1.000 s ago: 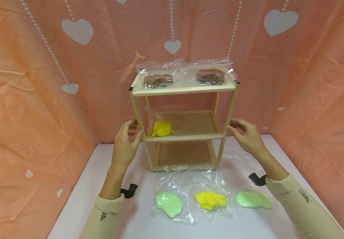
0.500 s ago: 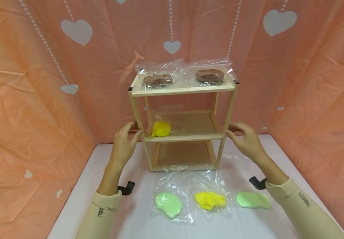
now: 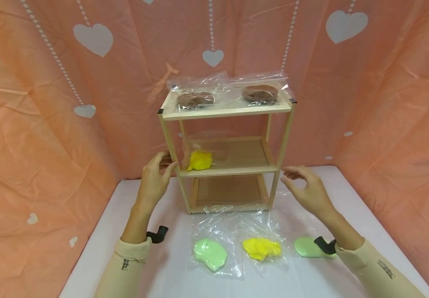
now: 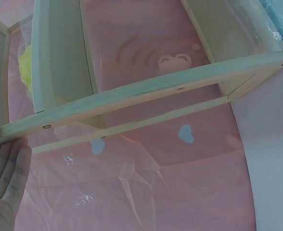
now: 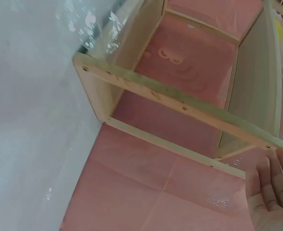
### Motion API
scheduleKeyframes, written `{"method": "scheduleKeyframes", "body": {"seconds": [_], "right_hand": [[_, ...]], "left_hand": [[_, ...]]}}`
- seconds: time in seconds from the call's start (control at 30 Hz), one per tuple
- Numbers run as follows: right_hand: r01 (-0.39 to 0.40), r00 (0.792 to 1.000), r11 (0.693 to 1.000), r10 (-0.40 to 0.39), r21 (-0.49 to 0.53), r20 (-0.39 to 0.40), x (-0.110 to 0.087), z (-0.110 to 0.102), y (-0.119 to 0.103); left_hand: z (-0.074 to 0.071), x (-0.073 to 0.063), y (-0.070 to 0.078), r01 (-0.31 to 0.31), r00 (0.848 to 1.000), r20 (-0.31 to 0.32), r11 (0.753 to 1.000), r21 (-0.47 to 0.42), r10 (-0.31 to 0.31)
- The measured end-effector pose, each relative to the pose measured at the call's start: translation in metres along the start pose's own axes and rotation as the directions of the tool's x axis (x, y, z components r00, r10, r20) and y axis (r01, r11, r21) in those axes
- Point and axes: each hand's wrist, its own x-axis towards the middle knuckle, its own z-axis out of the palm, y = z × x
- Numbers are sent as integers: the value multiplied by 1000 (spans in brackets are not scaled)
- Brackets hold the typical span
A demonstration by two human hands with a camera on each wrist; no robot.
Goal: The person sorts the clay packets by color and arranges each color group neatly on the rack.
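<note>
A three-tier wooden shelf rack stands upright in the middle of the head view. My left hand holds its left front post at middle-shelf height, thumb in front and fingers reaching behind; the left wrist view shows the thumb against the post. Just off the opposite post is my right hand, fingers loosely curved with nothing between them. On the middle shelf, at the left, lies a bagged yellow lump. Two bagged brown lumps, the left one and the right one, sit on top.
In front of the rack on the white table lie a bagged pale green lump, a bagged yellow lump and another green lump, partly hidden by the right wrist's black mount. Pink heart-printed cloth surrounds the table.
My right hand has come off the right post and moved slightly outward and down, its wrist now overlapping the right green lump. My left hand has closed in on the left post.
</note>
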Motion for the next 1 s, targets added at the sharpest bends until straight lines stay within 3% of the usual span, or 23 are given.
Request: {"method": "scheduleKeyframes", "body": {"seconds": [0.27,0.63,0.8,1.0], "right_hand": [[38,999,999,-37,-24,37,-35,-1,-4],[20,988,998,-11,-57,157,-73,8,-5],[13,971,999,-5,-33,239,-83,18,-2],[-40,933,999,33,10,358,-95,27,1]], "left_hand": [[0,1,0,25,1000,16,1000,-8,-25],[0,0,-1,32,999,25,999,-22,-31],[-1,0,-1,53,998,31,998,-22,-52],[0,0,-2,57,998,37,998,-38,-56]]}}
